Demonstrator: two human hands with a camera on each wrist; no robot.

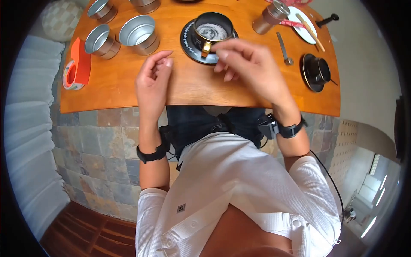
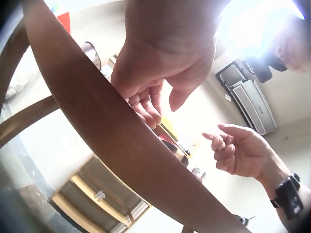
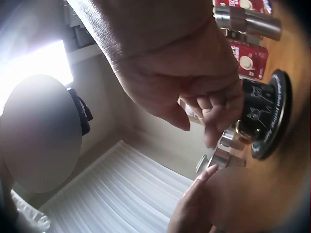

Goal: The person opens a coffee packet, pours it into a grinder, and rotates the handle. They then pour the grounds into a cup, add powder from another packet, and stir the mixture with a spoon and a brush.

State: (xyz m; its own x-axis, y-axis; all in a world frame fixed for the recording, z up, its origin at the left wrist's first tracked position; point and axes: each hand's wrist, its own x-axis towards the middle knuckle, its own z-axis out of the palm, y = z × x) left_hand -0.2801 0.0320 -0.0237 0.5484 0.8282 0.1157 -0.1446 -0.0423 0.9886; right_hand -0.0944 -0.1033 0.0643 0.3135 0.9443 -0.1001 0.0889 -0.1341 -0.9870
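A black cup (image 1: 218, 20) with a gold handle (image 1: 206, 48) stands on a black saucer (image 1: 187, 44) with white lettering. Whitish powder or foam (image 1: 212, 32) lies over something dark inside it. My right hand (image 1: 252, 64) is just right of the handle, thumb and fingers loosely bent, holding nothing. In the right wrist view its fingertips overlap the edge of the cup (image 3: 252, 102). My left hand (image 1: 153, 77) hovers at the table's near side, left of the saucer, with loosely curled fingers and nothing in them. The metal cup (image 1: 139, 36) beyond it is its nearest object.
More metal cups (image 1: 102, 41) and a red-orange tape roll (image 1: 72, 77) stand left. To the right are a metal shaker (image 1: 271, 17), a measuring spoon (image 1: 282, 49), a white plate (image 1: 305, 34), a black tamper (image 1: 327, 20) and a small black cup (image 1: 319, 70) on its saucer.
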